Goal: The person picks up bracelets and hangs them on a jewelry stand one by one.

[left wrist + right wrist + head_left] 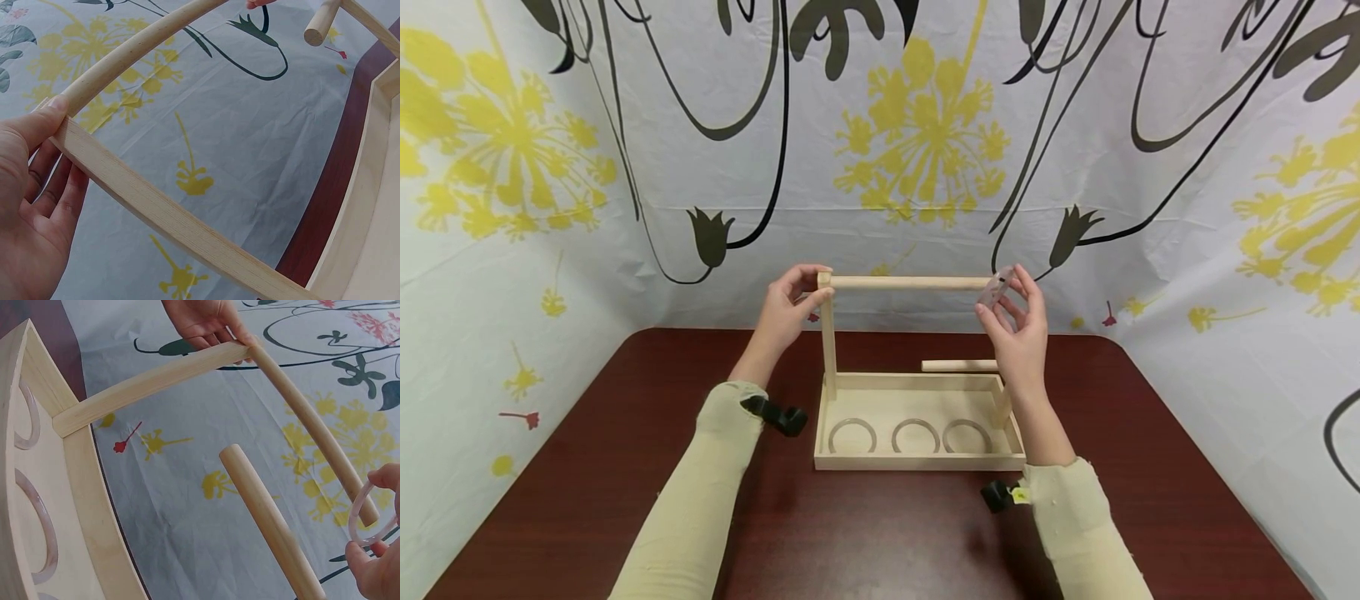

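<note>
My left hand (784, 310) grips the top corner where an upright wooden post (828, 346) meets a horizontal wooden rod (910, 283). Its thumb presses on the joint. At the rod's free right end, my right hand (1021, 333) pinches a pale translucent bangle (352, 520) between thumb and fingers. The rod's tip shows within the bangle's outline in the right wrist view; I cannot tell how far it passes through. Below stands a shallow wooden tray (917, 462), with the post rising from its left side. Three similar bangles (915, 422) lie inside it.
A lower, shorter rod (958, 365) juts left behind the tray, its right part hidden by my right forearm. Part of a shorter post (1003, 407) shows at the tray's right side. The dark red table (880, 533) backs onto a patterned curtain (925, 242).
</note>
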`<state>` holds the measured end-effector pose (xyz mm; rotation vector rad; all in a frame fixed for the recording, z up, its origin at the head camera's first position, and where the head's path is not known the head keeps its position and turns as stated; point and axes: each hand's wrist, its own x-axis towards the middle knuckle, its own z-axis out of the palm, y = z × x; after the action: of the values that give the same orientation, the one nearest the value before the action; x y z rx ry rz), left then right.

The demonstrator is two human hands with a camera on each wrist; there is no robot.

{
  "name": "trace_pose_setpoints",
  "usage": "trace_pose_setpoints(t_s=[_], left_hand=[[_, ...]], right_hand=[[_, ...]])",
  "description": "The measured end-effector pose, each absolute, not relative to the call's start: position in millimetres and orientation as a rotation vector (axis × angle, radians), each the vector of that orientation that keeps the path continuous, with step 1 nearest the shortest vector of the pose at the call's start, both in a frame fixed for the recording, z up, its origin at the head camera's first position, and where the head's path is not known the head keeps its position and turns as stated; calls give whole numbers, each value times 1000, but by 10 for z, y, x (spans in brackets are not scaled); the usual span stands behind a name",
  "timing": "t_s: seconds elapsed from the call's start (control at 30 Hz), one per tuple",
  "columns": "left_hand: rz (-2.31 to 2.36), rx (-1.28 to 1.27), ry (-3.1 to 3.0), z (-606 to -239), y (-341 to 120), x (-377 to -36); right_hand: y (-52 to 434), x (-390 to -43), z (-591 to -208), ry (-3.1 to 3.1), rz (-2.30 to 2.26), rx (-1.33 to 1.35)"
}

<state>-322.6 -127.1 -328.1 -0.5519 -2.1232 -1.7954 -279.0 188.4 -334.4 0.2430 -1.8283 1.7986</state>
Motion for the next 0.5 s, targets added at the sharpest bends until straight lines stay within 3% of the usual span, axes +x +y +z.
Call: trace_pose_setpoints(t_s=[0.5], left_hand=[[-1793,-566,-2115,-3285,-1273,-3224]], right_hand=[[1868,-2850,-3329,-1843,1818,212]])
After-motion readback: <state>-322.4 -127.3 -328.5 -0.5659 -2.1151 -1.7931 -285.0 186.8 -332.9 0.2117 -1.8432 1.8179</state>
